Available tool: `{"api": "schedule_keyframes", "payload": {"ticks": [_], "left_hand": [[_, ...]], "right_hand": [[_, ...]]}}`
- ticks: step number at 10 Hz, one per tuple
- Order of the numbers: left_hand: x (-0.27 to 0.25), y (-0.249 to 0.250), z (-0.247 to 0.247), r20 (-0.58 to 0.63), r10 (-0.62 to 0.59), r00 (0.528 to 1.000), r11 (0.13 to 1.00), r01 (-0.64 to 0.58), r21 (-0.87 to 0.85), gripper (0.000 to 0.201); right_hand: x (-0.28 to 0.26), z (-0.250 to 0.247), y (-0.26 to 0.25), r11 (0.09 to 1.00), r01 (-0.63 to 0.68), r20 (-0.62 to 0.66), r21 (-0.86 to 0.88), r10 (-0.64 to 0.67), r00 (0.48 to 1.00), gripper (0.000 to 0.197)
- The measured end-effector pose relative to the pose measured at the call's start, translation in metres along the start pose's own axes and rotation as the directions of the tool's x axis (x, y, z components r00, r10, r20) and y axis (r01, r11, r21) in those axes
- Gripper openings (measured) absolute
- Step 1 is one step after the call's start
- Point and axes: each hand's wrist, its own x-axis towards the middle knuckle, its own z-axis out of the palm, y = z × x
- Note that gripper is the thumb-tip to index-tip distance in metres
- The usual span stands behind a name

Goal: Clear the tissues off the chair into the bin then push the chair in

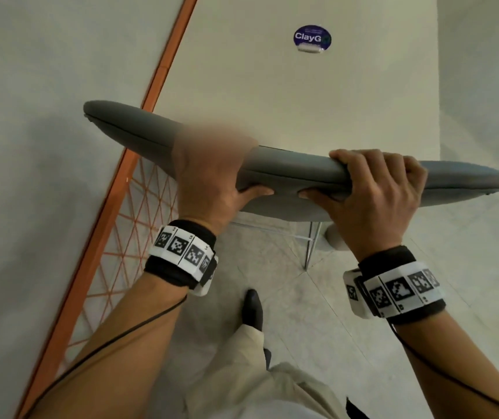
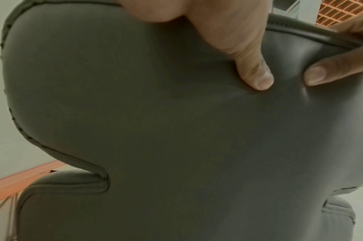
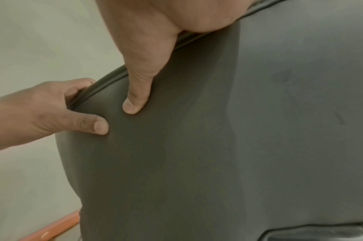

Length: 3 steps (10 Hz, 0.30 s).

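Note:
The grey padded chair (image 1: 302, 173) stands with its backrest top edge across the middle of the head view, its seat tucked under the white table (image 1: 317, 95). My left hand (image 1: 212, 176) grips the top of the backrest (image 2: 155, 130), fingers over the far side and thumb pressed into the near side. My right hand (image 1: 372, 189) grips the backrest (image 3: 238, 130) beside it in the same way. Both thumbs dent the padding. No tissues or bin are in view.
An orange-framed mesh panel (image 1: 121, 237) runs diagonally on the left, close to the chair's left end. A round blue sticker (image 1: 311, 37) lies on the tabletop. A metal chair leg (image 1: 311, 249) and my shoe (image 1: 252, 306) show on the tiled floor below.

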Motion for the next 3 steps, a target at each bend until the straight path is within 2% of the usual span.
{"api": "schedule_keyframes", "payload": {"ticks": [1, 2, 3], "left_hand": [[-0.009, 0.005, -0.005, 0.053, -0.043, 0.998, 0.999, 0.042, 0.017, 0.071], [-0.029, 0.015, -0.018, 0.093, -0.11, 0.99, 0.994, 0.111, 0.004, 0.073], [-0.081, 0.022, -0.026, 0.285, -0.243, 0.927, 0.96, 0.272, -0.067, 0.063]], "right_hand": [[-0.007, -0.004, -0.001, 0.998, 0.022, 0.023, 0.067, -0.023, 0.999, 0.054], [-0.025, -0.007, -0.005, 0.951, 0.156, -0.116, 0.266, -0.129, 0.985, 0.03], [-0.061, -0.009, -0.008, 0.847, 0.254, -0.098, 0.467, -0.236, 0.967, 0.024]]}}
